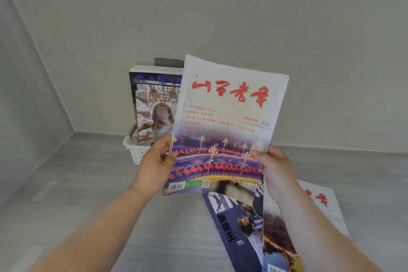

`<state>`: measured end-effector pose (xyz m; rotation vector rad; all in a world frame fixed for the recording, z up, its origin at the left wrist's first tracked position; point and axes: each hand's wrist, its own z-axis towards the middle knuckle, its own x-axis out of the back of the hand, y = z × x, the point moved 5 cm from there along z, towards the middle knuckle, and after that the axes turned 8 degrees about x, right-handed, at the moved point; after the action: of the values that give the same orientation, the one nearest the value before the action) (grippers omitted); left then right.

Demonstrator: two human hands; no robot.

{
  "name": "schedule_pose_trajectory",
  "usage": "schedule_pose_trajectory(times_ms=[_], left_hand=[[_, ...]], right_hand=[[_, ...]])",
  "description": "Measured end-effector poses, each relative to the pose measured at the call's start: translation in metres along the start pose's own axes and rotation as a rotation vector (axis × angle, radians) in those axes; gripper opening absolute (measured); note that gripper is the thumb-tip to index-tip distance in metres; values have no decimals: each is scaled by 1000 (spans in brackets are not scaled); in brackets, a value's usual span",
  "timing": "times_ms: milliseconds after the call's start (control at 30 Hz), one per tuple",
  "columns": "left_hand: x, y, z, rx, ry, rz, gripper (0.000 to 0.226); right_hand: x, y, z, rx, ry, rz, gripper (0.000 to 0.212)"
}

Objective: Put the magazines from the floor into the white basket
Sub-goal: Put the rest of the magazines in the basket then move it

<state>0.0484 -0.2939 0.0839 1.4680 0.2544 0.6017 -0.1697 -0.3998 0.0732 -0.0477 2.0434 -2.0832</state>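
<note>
A bare corner of pale grey walls (220,17) meets a grey wood-grain floor (77,194), and the person is working low down near that corner, both forearms stretched out ahead.

The left hand (157,161) grips the lower left edge of a white magazine with red brush lettering (227,121), thumb on the cover and the fingers tucked out of sight behind it. The right hand (273,165) pinches the lower right edge of the same magazine, thumb pressed on the front near the row of red flags in the cover picture. Between the two hands the magazine is held up off the floor, cover facing the person, tilted a little to the right, its top corner slightly curled.

Just behind it, close to the wall, sits the white basket (138,152), a perforated plastic one, partly hidden by the left hand and the raised magazine. A dark-covered magazine (152,104) already stands upright inside it, leaning back toward the wall, with something grey (169,62) poking up behind it that I can't make out.

Below the hands, two more magazines lie flat on the floor. A navy-blue magazine (231,227) lies at a slant, and overlapping its right side is another white magazine (324,210) with the same sort of red lettering, much of it covered by the right forearm (309,227).
</note>
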Motion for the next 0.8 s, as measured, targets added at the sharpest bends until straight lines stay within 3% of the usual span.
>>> schedule_pose_trajectory(times_ms=[100,367,533,800], left_hand=[[42,7,30,-53,187,32,26],[125,12,113,-135,350,-8,14],[137,-29,154,-47,335,35,15],[119,-85,165,154,284,187,14]], right_hand=[[-45,-16,15,102,-61,1,26],[-146,-47,64,335,-122,-32,23],[-180,-13,101,276,-111,-46,21],[-169,40,116,115,-35,-220,21]])
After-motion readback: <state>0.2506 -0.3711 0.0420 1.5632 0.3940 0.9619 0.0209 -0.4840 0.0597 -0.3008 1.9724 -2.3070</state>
